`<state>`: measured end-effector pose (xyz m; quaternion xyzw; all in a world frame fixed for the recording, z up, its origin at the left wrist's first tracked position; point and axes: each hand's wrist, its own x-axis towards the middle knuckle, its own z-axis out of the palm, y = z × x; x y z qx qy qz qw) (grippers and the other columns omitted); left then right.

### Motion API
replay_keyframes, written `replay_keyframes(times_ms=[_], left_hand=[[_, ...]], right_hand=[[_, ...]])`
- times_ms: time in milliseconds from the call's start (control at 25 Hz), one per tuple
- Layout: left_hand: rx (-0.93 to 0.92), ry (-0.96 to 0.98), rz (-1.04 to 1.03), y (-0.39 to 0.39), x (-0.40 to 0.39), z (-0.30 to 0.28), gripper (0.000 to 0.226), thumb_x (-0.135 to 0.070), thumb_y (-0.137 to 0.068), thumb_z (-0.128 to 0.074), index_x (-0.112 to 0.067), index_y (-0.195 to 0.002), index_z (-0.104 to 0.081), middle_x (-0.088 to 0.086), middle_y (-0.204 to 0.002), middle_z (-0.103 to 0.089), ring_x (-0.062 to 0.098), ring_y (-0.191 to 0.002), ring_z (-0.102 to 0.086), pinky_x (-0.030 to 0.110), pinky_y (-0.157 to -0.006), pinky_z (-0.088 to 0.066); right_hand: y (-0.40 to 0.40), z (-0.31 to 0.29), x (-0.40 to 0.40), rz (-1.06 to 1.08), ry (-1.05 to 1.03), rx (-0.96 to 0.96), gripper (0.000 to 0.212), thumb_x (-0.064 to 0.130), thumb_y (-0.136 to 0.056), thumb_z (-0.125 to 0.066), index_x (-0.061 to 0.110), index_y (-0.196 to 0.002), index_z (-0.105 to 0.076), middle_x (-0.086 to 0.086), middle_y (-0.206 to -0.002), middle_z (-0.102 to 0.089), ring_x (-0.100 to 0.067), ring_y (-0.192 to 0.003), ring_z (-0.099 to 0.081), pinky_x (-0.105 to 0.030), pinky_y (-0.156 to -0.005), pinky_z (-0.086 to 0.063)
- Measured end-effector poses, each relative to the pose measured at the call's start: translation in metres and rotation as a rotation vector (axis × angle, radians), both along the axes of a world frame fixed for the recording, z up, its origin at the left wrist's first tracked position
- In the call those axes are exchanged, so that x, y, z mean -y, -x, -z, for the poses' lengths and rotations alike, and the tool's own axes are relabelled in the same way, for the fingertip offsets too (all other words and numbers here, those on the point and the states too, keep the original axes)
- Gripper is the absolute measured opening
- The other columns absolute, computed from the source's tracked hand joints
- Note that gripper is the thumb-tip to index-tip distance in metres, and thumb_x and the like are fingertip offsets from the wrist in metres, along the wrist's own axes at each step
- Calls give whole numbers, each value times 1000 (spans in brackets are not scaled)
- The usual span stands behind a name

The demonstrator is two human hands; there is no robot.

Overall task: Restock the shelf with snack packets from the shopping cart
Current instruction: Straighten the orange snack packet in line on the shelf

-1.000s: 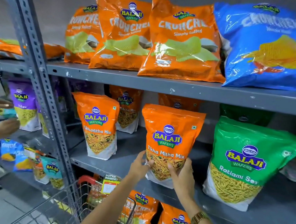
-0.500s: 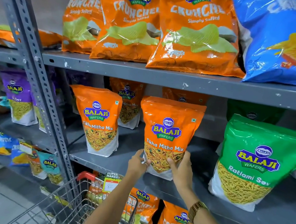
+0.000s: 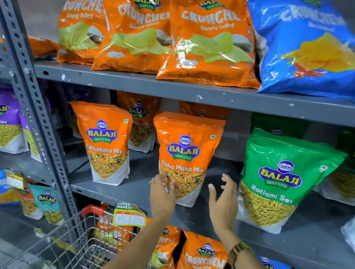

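Note:
An orange Tikha Mitha Mix packet (image 3: 185, 154) stands upright on the grey middle shelf (image 3: 136, 190). My left hand (image 3: 162, 194) rests against the packet's lower left corner, fingers loosely spread. To the packet's right, my right hand (image 3: 222, 200) is open and apart from it, with a watch on the wrist. The wire shopping cart (image 3: 79, 248) with a red handle sits below at the lower left; orange packets show through its mesh.
A second Tikha Mitha Mix packet (image 3: 106, 142) stands to the left, a green Ratlami Sev packet (image 3: 280, 181) to the right. Crunchex bags (image 3: 211, 40) fill the upper shelf. A slotted steel upright (image 3: 29, 107) divides the bays. A price tag (image 3: 129, 215) hangs on the shelf edge.
Both hands held the packet's lower corners earlier. Now the right hand has let go and drawn off to the right, and the left hand's grip has loosened. The view has moved closer.

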<state>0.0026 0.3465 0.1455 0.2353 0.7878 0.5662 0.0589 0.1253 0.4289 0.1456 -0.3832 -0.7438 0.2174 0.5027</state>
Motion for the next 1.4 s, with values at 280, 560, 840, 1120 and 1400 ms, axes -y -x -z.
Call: replay_keyframes(times_ms=[280, 560, 840, 1120, 1400], left_hand=[[-180, -123, 172, -63, -41, -26, 11, -28, -87, -55, -17, -90, -55, 8, -83, -65, 22, -76, -58, 39, -70, -50], [-42, -14, 409, -102, -77, -18, 31, -23, -84, -62, -8, -110, -56, 7, -86, -64, 26, -82, -62, 31, -70, -49], [169, 169, 654, -134, -102, -14, 59, -24, -85, -61, -11, -133, -30, 13, -134, -50, 25, -120, -46, 38, -99, -42], [121, 173, 563, -160, -110, -10, 33, -15, -82, -63, -16, -104, -39, 14, -114, -58, 17, -95, -51, 31, -75, -44], [97, 217, 527, -169, -111, -13, 41, -13, -83, -61, -8, -116, -37, 18, -120, -52, 28, -111, -51, 39, -88, -47]], right_hand=[[-82, -9, -25, 275, -181, 35, 29, 1, -76, -61, 4, -102, -49, -23, -96, -59, -41, -89, -53, -42, -79, -41], [-134, -8, -47, 316, -3, 54, 41, 9, -75, -68, 4, -108, -43, -23, -112, -50, -42, -100, -47, -50, -76, -47], [-161, 4, -66, 60, 354, 13, 47, 38, -82, -62, 8, -114, -43, -17, -117, -56, -35, -110, -53, -38, -79, -45], [-192, 5, -84, -34, 400, 57, 38, 37, -86, -57, 11, -111, -45, -15, -110, -62, -31, -99, -57, -33, -75, -43], [-197, 4, -87, -65, 462, 61, 42, 37, -87, -56, 12, -117, -43, -16, -121, -59, -31, -108, -55, -32, -79, -41]])
